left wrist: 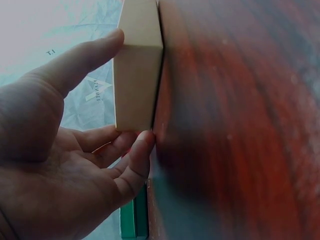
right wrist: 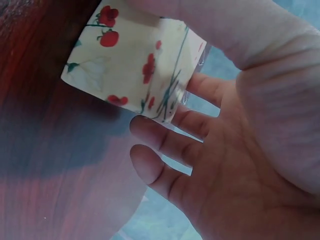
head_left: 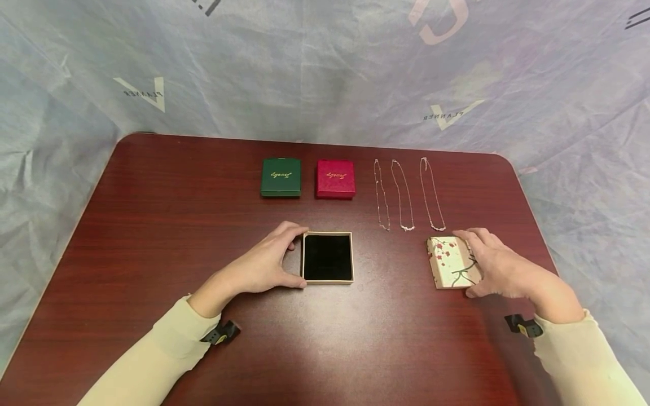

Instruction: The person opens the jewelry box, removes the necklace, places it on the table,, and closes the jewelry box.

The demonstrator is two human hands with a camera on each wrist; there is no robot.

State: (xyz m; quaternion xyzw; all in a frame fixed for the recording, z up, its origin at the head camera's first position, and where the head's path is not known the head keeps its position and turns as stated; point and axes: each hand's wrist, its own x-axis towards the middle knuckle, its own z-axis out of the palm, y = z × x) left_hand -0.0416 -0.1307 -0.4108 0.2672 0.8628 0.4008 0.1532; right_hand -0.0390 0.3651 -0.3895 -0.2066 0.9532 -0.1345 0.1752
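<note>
In the head view, my left hand [head_left: 264, 259] grips an uncovered jewelry box [head_left: 352, 258] by its left corners. The box has a black pad inside and a pale rim. The left wrist view shows my thumb on one plain beige side of that box [left wrist: 135, 85] and fingertips at its far edge. Over to the right, my right hand [head_left: 500, 268] holds the floral box lid [head_left: 452, 265] between thumb and fingers. Red blossoms and dark stems mark the lid [right wrist: 130, 65] in the right wrist view, where two fingers hang off its edge.
A green jewelry box [head_left: 281, 180] and a red jewelry box [head_left: 336, 181] sit closed at the back of the dark red table [head_left: 178, 225]. Beside them lie three necklaces, left [head_left: 378, 194], middle [head_left: 400, 192] and right [head_left: 433, 194]. A grey cloth [head_left: 304, 73] hangs behind.
</note>
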